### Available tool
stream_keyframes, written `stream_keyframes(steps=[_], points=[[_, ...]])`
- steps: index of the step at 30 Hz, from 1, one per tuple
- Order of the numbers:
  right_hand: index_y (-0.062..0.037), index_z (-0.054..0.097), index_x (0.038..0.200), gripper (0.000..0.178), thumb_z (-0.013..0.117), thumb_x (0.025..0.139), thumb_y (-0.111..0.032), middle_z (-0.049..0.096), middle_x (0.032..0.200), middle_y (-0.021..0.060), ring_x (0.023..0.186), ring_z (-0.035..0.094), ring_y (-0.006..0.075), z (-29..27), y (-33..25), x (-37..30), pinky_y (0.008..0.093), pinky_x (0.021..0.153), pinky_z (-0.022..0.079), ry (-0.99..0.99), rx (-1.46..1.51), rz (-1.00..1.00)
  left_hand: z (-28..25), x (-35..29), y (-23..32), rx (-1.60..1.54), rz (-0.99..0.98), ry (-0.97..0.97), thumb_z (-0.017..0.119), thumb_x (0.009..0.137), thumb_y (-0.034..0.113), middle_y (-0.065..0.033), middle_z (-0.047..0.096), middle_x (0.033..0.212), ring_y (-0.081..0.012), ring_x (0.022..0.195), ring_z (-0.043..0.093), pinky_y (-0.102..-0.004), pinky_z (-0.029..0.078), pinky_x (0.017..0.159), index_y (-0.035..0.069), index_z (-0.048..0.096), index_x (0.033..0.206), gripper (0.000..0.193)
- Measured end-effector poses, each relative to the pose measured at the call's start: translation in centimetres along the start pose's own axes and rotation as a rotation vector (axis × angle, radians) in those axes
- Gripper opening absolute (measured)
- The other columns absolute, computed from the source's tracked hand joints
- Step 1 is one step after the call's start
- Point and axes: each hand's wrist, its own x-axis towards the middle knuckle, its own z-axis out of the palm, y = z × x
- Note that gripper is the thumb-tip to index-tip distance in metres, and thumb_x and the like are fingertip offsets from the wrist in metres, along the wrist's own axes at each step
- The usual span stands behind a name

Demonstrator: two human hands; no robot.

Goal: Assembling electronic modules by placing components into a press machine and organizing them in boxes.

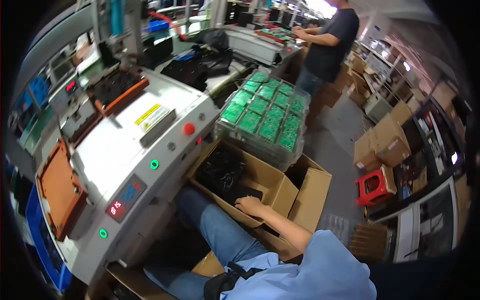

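My right hand (251, 205) reaches into open cardboard box (272, 182) beside my knee, fingers down on black parts (222, 172) inside; cannot tell whether closed on one. Left hand not in view.

Risks, my judgement:
- Parts look tangled; lifting one may drag others over box rim.
- Stack of clear trays with green circuit boards (265, 112) sits just behind box; elbow or raised flap could nudge it, boards could slide.
- Red button (188, 129) on grey machine near.
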Motion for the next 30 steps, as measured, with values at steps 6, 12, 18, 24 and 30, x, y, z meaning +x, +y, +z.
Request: stream_keyframes(steps=[6,12,18,24,30], points=[[-0.0047,0.063,0.111,0.034,0.053,0.092,-0.031,0.069,0.094,0.0141,0.080,0.068,0.0203,-9.6,-1.4,-4.8,0.0337,0.076,0.053,-0.166,0.483,-0.119,2.2,3.8,1.6,-0.258,-0.268,-0.041,0.081,0.067,0.013,-0.0167,0.067,0.091,-0.0283,0.082,0.060,-0.0394,0.048,0.079,-0.004,0.065,0.094,0.036],[0.0040,0.031,0.135,0.053,0.049,0.093,-0.024,0.066,0.074,0.0090,0.045,0.054,0.0135,-37.1,-2.4,-7.4,0.0249,0.041,0.043,1.098,0.446,-0.181,0.4,2.5,3.2,-0.419,-0.402,-0.044,0.080,0.070,0.016,-0.0171,0.065,0.096,-0.0281,0.084,0.058,-0.0392,0.047,0.079,-0.005,0.063,0.097,0.038],[0.0086,0.036,0.127,0.046,0.048,0.091,-0.018,0.067,0.082,0.0132,0.049,0.056,0.0135,-51.0,0.6,-4.9,0.0254,0.045,0.046,1.313,0.500,-0.308,-2.6,1.9,7.9,-0.242,-0.154,0.014,0.074,0.077,0.022,-0.0226,0.064,0.098,-0.0331,0.087,0.058,-0.0410,0.046,0.081,-0.007,0.062,0.100,0.039],[-0.0015,0.061,0.106,0.024,0.055,0.092,-0.020,0.063,0.082,0.0037,0.062,0.056,0.0080,-31.1,-9.9,-6.0,0.0208,0.060,0.045,0.684,0.756,-0.595,-6.1,-1.0,8.5,-0.219,-0.022,0.160,0.065,0.082,0.024,-0.0284,0.063,0.096,-0.0389,0.089,0.059,-0.0457,0.044,0.084,-0.008,0.064,0.098,0.036],[0.0027,0.065,0.098,0.014,0.056,0.090,-0.006,0.066,0.081,0.0114,0.076,0.064,0.0122,-19.5,-17.8,-10.4,0.0231,0.066,0.049,-0.134,1.209,-0.648,-9.7,-2.8,10.2,0.188,-0.087,0.565,0.062,0.088,0.024,-0.0225,0.065,0.096,-0.0339,0.084,0.062,-0.0411,0.050,0.077,-0.001,0.069,0.098,0.028]])
